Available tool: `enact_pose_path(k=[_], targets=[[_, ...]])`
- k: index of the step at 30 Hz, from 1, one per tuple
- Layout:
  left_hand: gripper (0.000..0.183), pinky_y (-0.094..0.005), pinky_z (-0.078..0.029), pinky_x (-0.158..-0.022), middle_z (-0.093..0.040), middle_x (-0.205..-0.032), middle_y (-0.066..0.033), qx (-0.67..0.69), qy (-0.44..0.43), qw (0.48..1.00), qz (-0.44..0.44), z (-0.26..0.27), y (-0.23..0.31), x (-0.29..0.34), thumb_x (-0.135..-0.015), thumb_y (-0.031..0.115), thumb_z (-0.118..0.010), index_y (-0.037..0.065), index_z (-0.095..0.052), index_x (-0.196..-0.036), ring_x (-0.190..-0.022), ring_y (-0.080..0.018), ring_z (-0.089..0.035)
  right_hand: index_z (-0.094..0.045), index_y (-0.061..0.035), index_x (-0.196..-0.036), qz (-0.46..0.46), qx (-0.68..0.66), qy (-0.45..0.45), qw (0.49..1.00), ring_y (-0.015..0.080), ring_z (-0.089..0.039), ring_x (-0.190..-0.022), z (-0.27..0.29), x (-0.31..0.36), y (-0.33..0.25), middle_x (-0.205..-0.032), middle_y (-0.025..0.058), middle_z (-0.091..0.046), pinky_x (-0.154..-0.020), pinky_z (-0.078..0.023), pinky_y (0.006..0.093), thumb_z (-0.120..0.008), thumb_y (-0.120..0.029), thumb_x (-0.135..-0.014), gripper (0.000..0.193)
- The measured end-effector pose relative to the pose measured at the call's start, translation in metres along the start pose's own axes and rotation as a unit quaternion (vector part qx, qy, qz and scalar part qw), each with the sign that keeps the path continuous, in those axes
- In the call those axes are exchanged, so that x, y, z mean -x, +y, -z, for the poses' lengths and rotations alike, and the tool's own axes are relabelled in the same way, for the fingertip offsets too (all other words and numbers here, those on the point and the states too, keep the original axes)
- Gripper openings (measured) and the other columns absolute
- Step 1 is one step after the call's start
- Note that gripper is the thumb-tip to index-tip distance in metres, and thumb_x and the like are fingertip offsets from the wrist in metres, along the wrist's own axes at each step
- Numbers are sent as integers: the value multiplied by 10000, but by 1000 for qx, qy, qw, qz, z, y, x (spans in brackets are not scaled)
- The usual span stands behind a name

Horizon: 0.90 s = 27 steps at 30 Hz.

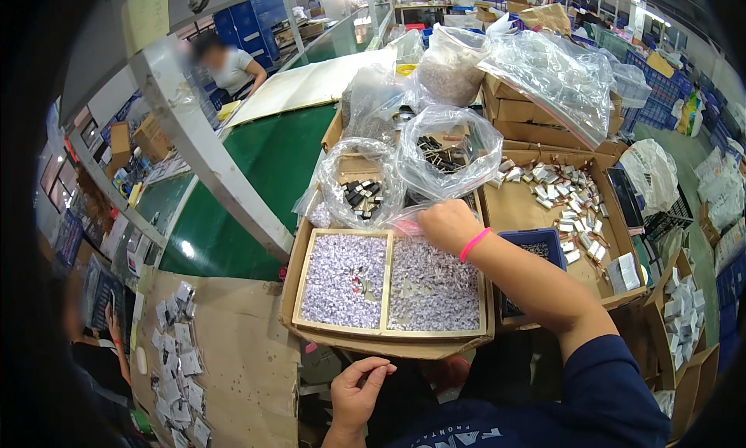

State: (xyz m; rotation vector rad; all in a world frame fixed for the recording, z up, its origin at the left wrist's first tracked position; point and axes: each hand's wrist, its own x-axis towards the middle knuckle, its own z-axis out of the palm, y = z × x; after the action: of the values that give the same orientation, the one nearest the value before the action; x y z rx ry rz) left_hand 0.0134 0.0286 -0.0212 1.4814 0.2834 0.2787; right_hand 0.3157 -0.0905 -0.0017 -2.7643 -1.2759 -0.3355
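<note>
Here the right hand [449, 226], fingers bent down and hidden under it, is at the back of the right compartment of a two-part wooden tray [386, 285], by the near side of a clear plastic bag [488, 149] of dark parts, and I can't tell whether it grasps anything. The left hand [359, 397] is in front of the carton [388, 345] that bears the tray, thumb and forefinger brought together, any piece between them too small to make out, while small pale parts [342, 273] fill both compartments
</note>
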Motion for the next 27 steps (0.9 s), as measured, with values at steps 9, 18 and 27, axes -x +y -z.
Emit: enact_pose_path(k=[9, 18, 27], targets=[[125, -243, -505, -798, -668, -914, -94, 8, -26, 999, 29, -7, -5, 7, -881, 11, -598, -38, -631, -991, -850, -138, -636, -710, -162, -807, -3, -34, 87, 996, 238, -641, -710, 18, 15, 5, -770, 34, -665, -609, -491, 338, -622, -322, -811, 183], [547, -330, -433, -948, -549, -1218, -92, 286, -81, 951, 88, -28, -1, 8, -925, 322, -561, -49, -423, -1303, -1079, -182, -547, -678, -71, -983, -15, -524, 14, 852, 262, -678, -747, 69, 126, -85, -831, 144, -675, -664, -521, 319, -615, -261, -868, 230], [163, -226, -478, -732, -640, -847, -34, 126, -70, 981, 126, -15, -28, 32, -888, 103, -621, -3, -627, -1012, -777, -98, -595, -647, -53, -1034, -161, -708, -213, 654, 77, -583, -723, 54, 200, -113, -850, 48, -670, -643, -489, 246, -634, -237, -888, 235]])
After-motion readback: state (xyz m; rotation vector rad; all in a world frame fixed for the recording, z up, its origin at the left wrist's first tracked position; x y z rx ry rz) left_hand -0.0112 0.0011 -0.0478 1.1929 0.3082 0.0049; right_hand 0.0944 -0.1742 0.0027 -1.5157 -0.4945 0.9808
